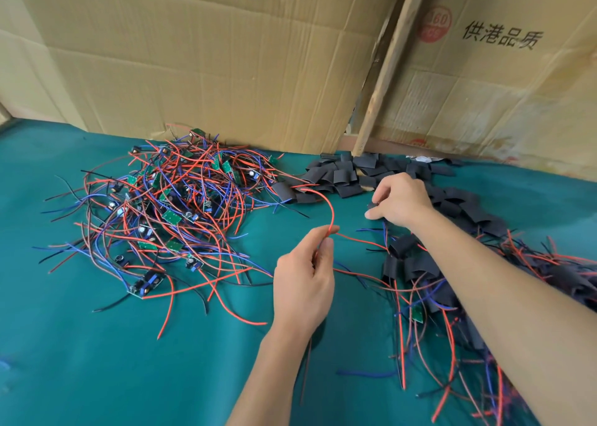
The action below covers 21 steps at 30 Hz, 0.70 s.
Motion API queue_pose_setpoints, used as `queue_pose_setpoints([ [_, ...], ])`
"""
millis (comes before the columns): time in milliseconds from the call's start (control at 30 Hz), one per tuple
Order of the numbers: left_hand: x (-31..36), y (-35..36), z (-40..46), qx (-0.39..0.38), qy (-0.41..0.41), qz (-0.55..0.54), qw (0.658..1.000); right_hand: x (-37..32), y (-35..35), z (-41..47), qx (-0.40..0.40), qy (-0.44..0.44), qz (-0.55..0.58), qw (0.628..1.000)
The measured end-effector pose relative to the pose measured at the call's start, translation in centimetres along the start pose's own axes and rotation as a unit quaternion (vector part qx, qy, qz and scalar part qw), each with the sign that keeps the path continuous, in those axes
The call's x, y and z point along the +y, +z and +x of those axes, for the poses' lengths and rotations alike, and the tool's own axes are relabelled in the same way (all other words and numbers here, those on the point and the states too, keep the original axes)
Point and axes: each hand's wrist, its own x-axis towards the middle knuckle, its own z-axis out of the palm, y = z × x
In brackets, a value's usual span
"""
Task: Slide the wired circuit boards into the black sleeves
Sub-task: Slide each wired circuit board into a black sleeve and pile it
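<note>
Here left hand (303, 283) pinches red wire (328, 204).

Green cloth (97, 345); cardboard sheets (200, 54); wooden slat (386, 67)

On the desk (97, 345), the tangle of wired boards (168, 212) lies left, loose sleeves (345, 175) behind right against cardboard (210, 54), sleeved boards (416, 264) at right.

A green cloth-covered table (97, 345) meets flattened brown cardboard sheets (210, 54) at the far side, a pale wooden slat (392, 54) leaning against them.
</note>
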Motion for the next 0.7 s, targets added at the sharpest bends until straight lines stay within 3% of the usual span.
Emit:
queue_pose_setpoints([
  [67,-0.1,0.0,0.0,-0.006,0.002,0.009,1.0,-0.4,-0.4,-0.3,0.021,-0.017,0.023,0.999],
  [167,-0.1,0.1,0.0,-0.005,0.003,0.025,1.0,-1.9,-1.6,-1.8,0.08,-0.064,0.163,0.981],
  [267,0.0,0.2,0.0,-0.008,0.01,0.044,0.999,-3.4,-2.0,-4.6,0.088,-0.116,0.358,0.922],
  [367,0.0,0.3,-0.2,-0.017,0.014,0.061,0.998,-4.2,-1.5,-6.9,0.104,-0.122,0.471,0.867],
  [567,0.1,0.5,-0.2,-0.017,0.021,0.082,0.996,-3.5,-0.5,-8.1,0.199,-0.093,0.514,0.829],
  [700,0.6,0.5,-0.3,-0.029,0.019,0.113,0.993,-2.5,0.2,-8.1,0.249,-0.094,0.477,0.838],
])
